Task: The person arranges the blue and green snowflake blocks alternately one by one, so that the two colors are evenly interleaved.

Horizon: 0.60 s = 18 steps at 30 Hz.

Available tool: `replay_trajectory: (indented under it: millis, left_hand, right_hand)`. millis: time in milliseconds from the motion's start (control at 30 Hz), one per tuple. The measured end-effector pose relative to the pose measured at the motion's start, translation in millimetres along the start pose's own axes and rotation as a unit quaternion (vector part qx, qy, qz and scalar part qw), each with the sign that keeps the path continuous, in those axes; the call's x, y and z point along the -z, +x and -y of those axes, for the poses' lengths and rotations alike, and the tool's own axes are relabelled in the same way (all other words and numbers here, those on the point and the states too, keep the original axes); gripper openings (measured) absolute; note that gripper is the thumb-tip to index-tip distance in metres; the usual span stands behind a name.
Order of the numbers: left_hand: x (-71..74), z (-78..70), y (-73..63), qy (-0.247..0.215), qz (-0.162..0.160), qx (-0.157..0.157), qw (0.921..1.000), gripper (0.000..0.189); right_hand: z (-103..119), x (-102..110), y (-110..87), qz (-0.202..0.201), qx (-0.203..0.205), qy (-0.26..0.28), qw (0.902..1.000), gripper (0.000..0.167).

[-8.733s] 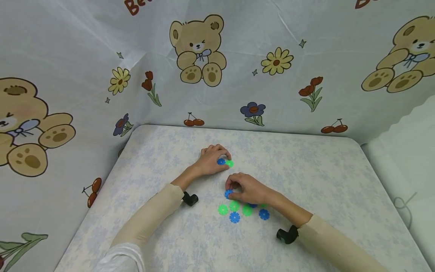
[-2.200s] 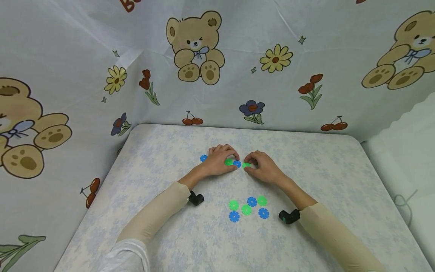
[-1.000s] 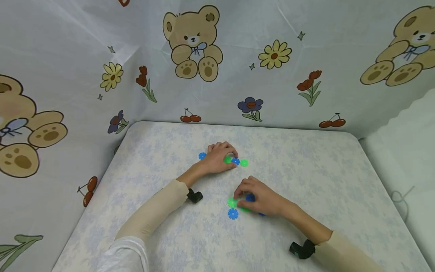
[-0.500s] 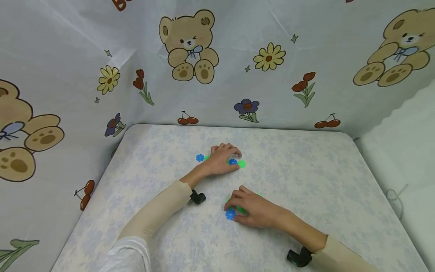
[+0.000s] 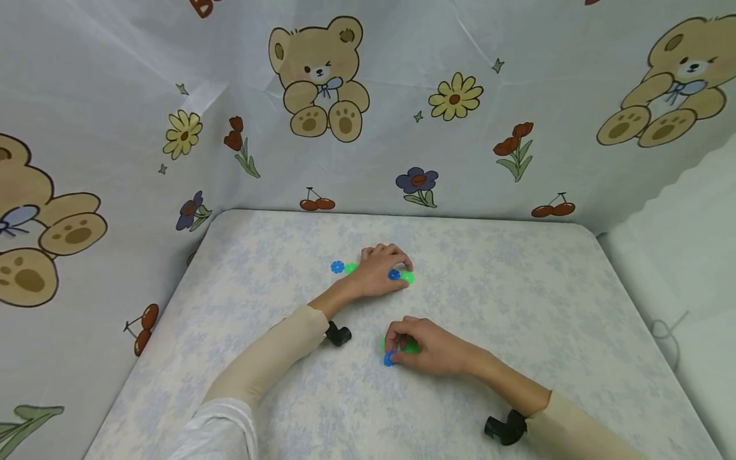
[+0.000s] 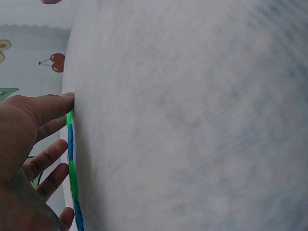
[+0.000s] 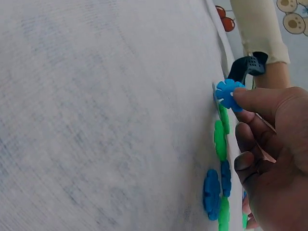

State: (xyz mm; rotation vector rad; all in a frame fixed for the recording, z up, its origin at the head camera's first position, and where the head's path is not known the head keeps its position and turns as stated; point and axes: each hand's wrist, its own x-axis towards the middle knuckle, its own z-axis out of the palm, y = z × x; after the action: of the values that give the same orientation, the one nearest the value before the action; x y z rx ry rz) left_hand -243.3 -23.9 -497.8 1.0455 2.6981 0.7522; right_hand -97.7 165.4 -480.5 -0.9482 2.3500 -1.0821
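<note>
My left hand (image 5: pixel 379 271) is at the far middle of the table, thumb and index finger at opposite edges of a green snowflake disc (image 5: pixel 407 277). That disc ends a row with a blue disc (image 5: pixel 393 275) beside it; farther left show another blue disc (image 5: pixel 337 267) and a green one (image 5: pixel 351 268). The hand hides the row's middle. Nearer the front, my right hand (image 5: pixel 428 345) pinches a blue snowflake disc (image 7: pixel 228 94) between thumb and fingers. The right wrist view shows the disc tilted up, with several flat discs, such as a green one (image 7: pixel 220 140) and a blue one (image 7: pixel 211 195), beyond it.
A pale patterned cloth covers the table (image 5: pixel 276 249). Behind it hangs a curtain (image 5: pixel 397 51) printed with bears and flowers. Black wrist cameras (image 5: pixel 506 428) sit on both forearms. A thin cord (image 5: pixel 667 332) lies off the table's right side.
The right hand has come from the far row back to the loose discs and taken hold of the front blue one. The left hand has shifted slightly right, its index finger coming to the end green disc.
</note>
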Motion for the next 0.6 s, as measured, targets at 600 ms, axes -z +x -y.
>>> replay_trajectory:
  millis: [600]
  left_hand:
    - [-1.6, 2.6, 2.2, -0.005, 0.001, 0.012, 0.9999, 0.027]
  right_hand:
    - [-31, 19, 8.2, -0.089, -0.026, 0.023, 0.9955, 0.010]
